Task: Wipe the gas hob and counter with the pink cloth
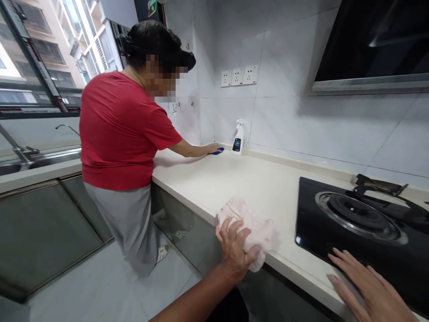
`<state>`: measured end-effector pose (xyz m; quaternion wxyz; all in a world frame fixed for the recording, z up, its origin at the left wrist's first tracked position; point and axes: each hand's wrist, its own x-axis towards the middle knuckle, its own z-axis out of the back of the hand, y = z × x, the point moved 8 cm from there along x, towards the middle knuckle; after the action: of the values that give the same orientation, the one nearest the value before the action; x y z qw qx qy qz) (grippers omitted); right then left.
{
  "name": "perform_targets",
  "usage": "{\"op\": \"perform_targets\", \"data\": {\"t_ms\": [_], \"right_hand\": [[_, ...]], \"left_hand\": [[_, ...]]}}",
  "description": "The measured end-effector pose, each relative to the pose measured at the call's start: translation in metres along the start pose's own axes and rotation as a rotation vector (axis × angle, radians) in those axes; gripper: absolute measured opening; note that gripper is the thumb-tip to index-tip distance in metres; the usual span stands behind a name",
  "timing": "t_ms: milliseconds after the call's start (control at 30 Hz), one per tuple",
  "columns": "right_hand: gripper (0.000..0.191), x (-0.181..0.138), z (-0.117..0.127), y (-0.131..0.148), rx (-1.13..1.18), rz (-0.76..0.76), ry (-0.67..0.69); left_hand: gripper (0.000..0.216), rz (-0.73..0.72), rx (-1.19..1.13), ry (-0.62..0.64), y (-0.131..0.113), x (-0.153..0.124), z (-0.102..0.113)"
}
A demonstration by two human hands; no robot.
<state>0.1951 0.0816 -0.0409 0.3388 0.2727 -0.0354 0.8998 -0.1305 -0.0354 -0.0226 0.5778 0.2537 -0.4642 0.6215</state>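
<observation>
The person's left hand (234, 250) grips a bunched pale pink cloth (254, 235), fingers curled round it, at the front edge of the cream countertop (214, 188). Their right hand (370, 290) lies spread, fingers apart, at the front of the black gas hob (351, 223); whether it touches the glass I can't tell. Further along, a co-worker in a red T-shirt (117, 129) presses a blue cleaning pad (217, 151) to the counter, just beside a white spray bottle (237, 138) beneath the wall sockets (238, 75).

rag (248, 235): soft cloth | countertop (241, 188): smooth matt stone | hob (315, 232): glossy glass
</observation>
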Motion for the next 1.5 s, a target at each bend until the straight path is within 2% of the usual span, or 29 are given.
{"op": "perform_targets", "data": {"t_ms": [133, 300, 367, 467, 567, 667, 733, 800, 900, 1000, 1100, 1200, 1300, 1367, 1500], "right_hand": [[0.055, 0.009, 0.011, 0.008, 0.010, -0.075, -0.013], [0.051, 0.021, 0.032, 0.028, 0.061, -0.156, -0.104], [0.048, 0.028, 0.043, 0.050, 0.057, -0.139, -0.170], [0.045, 0.043, 0.043, 0.102, 0.056, -0.013, -0.189], [0.054, 0.054, 0.025, 0.143, 0.055, 0.078, -0.157], [0.067, 0.061, 0.009, 0.157, 0.009, 0.092, -0.136], [0.071, 0.065, 0.002, 0.160, -0.034, 0.081, -0.103], [0.068, 0.072, 0.000, 0.163, -0.102, 0.039, -0.061], [0.064, 0.086, -0.002, 0.167, -0.190, -0.050, 0.021], [0.065, 0.092, -0.003, 0.169, -0.197, -0.060, 0.045], [0.063, 0.074, 0.011, 0.159, -0.204, -0.035, -0.088], [0.053, 0.030, 0.034, 0.127, -0.242, -0.071, -0.260], [0.043, -0.026, 0.060, 0.079, -0.353, -0.109, -0.350], [0.040, -0.062, 0.079, 0.042, -0.419, -0.150, -0.367], [0.036, -0.127, 0.123, -0.035, -0.375, -0.363, -0.372]], "left_hand": [[0.051, -0.104, -0.047, 0.124, -0.042, -0.016, -0.022], [0.062, -0.266, -0.148, 0.389, -0.112, -0.031, -0.061], [0.068, -0.284, -0.191, 0.442, -0.135, -0.028, -0.065], [0.067, -0.284, -0.223, 0.457, -0.149, -0.012, -0.051], [0.059, -0.399, -0.284, 0.475, -0.141, 0.002, -0.021], [0.047, -0.493, -0.366, 0.448, -0.109, 0.010, 0.011], [0.037, -0.429, -0.387, 0.350, -0.076, 0.020, 0.027], [0.031, -0.272, -0.375, 0.236, -0.040, 0.038, 0.035], [0.026, -0.098, -0.349, 0.209, -0.010, 0.073, 0.020], [0.023, -0.103, -0.298, 0.332, -0.010, 0.106, -0.016], [0.022, -0.126, -0.187, 0.478, -0.011, 0.122, -0.049], [0.026, -0.110, -0.120, 0.653, -0.001, 0.118, -0.070], [0.032, -0.112, -0.083, 0.764, 0.004, 0.108, -0.075], [0.033, -0.137, -0.066, 0.771, 0.002, 0.106, -0.073], [0.033, -0.172, -0.046, 0.767, -0.006, 0.106, -0.070]]}}
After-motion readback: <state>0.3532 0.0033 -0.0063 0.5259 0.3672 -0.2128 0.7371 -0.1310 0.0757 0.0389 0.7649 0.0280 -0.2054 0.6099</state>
